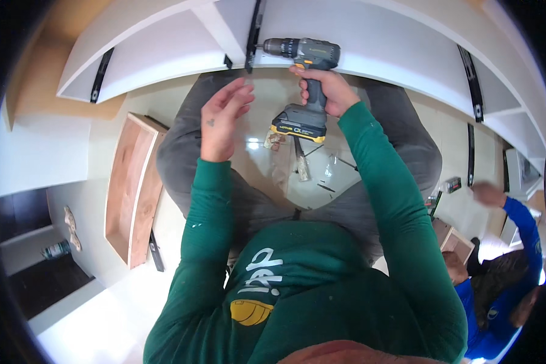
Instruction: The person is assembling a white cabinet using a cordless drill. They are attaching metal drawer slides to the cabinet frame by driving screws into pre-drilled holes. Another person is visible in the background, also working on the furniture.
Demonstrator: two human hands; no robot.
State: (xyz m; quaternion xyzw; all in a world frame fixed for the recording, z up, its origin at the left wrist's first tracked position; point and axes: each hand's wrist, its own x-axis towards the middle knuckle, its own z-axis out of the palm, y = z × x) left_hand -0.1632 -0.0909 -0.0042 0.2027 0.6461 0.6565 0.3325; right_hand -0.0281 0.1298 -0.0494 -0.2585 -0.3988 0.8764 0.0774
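Note:
My right hand (330, 90) grips a grey and black cordless drill (312, 53) by its handle, index finger at the trigger. A battery with a yellow edge (298, 124) sits at its base. The drill points left, and its tip meets a black drawer slide (254, 36) fixed to a white cabinet panel (370, 45). Just below that slide, my left hand (224, 118) is raised with its fingers loosely bent, and nothing shows in them. A small black bracket (227, 61) sits on the panel edge beside the slide.
More black slides (101, 76) (471, 85) are on the cabinet. A wooden drawer box (133, 191) stands at my left. Between my legs, a dark tool (300, 159) and a clear plastic bag (330, 165) lie on the floor. A co-worker in blue (522, 218) is at the right.

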